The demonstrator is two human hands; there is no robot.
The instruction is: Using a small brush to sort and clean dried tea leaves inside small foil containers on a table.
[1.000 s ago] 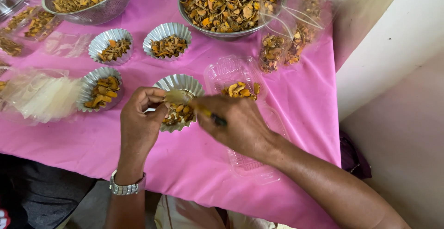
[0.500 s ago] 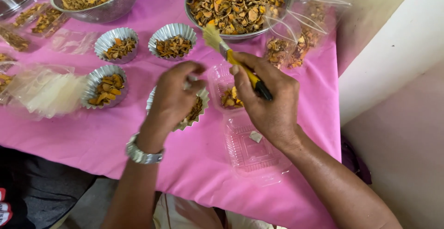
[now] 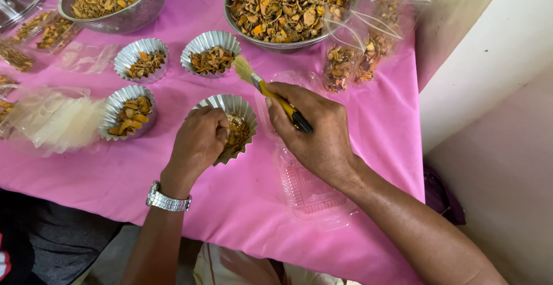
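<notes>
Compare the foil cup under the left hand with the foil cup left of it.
The left hand tips the held foil cup onto its side; the neighbouring foil cup sits upright, untouched. The held cup shows bare foil inside; the neighbour looks fuller. Both are fluted silver cups with dried orange-brown pieces.

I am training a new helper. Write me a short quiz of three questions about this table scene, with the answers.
1. True or false: the right hand holds a brush with a yellow handle.
2. What does the left hand grip? A) a steel bowl B) a fluted foil cup C) a plastic bag
3. How many other foil cups with dried pieces stand on the pink cloth?

Key
1. True; its bristles point toward the big steel bowl.
2. B, the foil cup, tilted, with pieces inside.
3. Three.
</notes>
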